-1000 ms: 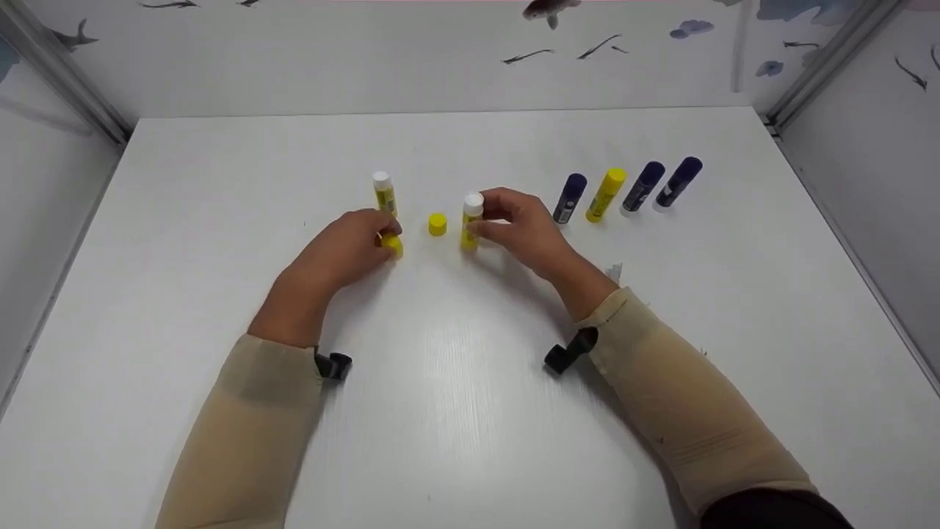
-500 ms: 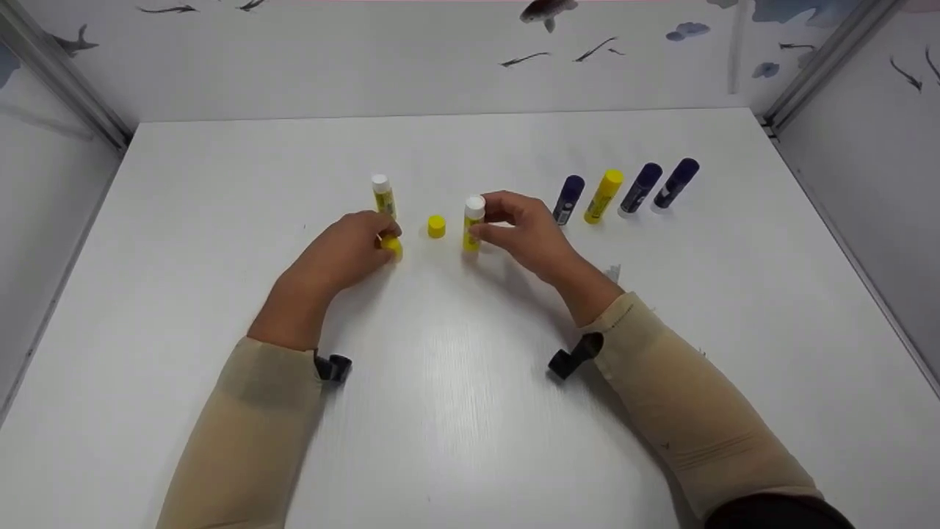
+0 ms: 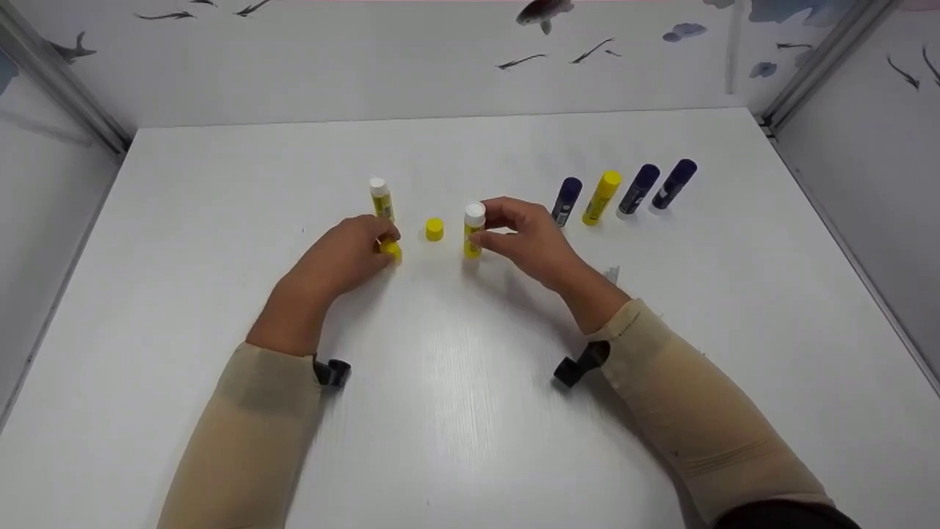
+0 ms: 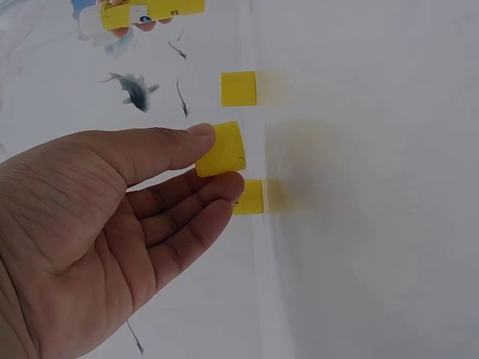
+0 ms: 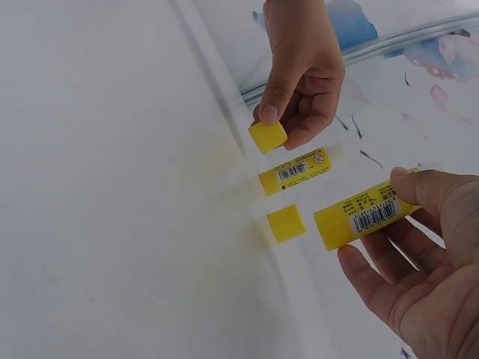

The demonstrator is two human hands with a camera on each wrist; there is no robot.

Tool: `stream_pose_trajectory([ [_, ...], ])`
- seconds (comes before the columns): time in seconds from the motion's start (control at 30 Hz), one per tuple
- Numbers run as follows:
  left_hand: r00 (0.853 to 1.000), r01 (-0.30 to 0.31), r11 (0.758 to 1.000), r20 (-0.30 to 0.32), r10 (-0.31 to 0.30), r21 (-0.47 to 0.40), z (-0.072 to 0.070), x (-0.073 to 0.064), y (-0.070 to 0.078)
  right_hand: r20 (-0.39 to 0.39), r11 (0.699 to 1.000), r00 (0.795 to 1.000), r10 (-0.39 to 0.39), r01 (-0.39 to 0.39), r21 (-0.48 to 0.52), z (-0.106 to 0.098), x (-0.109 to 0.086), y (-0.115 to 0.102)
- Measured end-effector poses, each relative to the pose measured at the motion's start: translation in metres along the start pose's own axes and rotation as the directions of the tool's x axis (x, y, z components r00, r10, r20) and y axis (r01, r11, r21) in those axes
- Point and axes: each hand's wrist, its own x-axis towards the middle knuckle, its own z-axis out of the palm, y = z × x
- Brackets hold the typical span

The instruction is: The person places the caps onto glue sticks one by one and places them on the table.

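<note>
My left hand (image 3: 334,253) pinches a small yellow cap (image 4: 222,149) between thumb and fingers, low over the white table. In my right hand (image 3: 540,242) is a yellow glue stick (image 5: 367,213), gripped upright by thumb and fingertips, its white top (image 3: 474,214) bare. A second uncapped glue stick (image 3: 381,198) stands upright just behind the left hand, which overlaps its lower end in the head view. Between the two hands, another yellow cap (image 3: 435,229) rests on the table.
Toward the back right stand a yellow capped glue stick (image 3: 602,198) and several dark blue ones, including one (image 3: 567,200) nearest the right hand. A small clear scrap (image 3: 612,275) lies by the right wrist. White panels (image 3: 330,66) border the table.
My right hand and its glue stick have drifted slightly toward me, a little farther from the loose cap. The left hand keeps its pinch on the cap, nearly still.
</note>
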Motion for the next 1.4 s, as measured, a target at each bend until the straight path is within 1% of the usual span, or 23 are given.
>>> stream_pose_trajectory([
  [0.17,1.0,-0.006,1.0,0.006,0.006,-0.002,0.0,-0.002,0.001,0.006,1.0,1.0,0.004,-0.004,0.005,-0.002,-0.007,-0.001],
  [0.4,1.0,-0.026,1.0,0.009,0.026,-0.008,-0.003,-0.004,0.006,0.01,1.0,1.0,0.004,-0.004,-0.011,-0.008,-0.015,-0.002],
  [0.47,1.0,-0.021,1.0,0.009,0.022,-0.013,-0.003,-0.004,0.008,0.016,1.0,1.0,0.001,-0.001,-0.013,-0.01,-0.017,-0.002],
  [0.63,1.0,-0.018,1.0,-0.01,0.018,-0.016,-0.002,-0.005,0.01,0.022,1.0,1.0,-0.013,0.013,-0.016,-0.014,-0.023,-0.003],
  [0.77,0.999,-0.039,0.999,-0.015,0.039,-0.003,-0.003,-0.006,0.012,0.019,1.0,1.0,-0.019,0.019,-0.007,-0.017,-0.027,-0.006],
  [0.93,0.998,-0.057,0.998,-0.02,0.057,-0.004,-0.004,-0.009,0.017,0.012,1.0,1.0,-0.029,0.029,-0.005,-0.019,-0.031,-0.008],
  [1.17,0.996,-0.083,0.997,-0.031,0.083,-0.007,-0.004,-0.014,0.023,0.015,0.999,0.999,-0.05,0.05,0.017,-0.021,-0.034,-0.01],
  [1.4,0.995,-0.093,0.996,-0.034,0.092,-0.005,-0.004,-0.02,0.029,0.028,0.996,0.997,-0.066,0.064,0.056,-0.019,-0.033,-0.008],
])
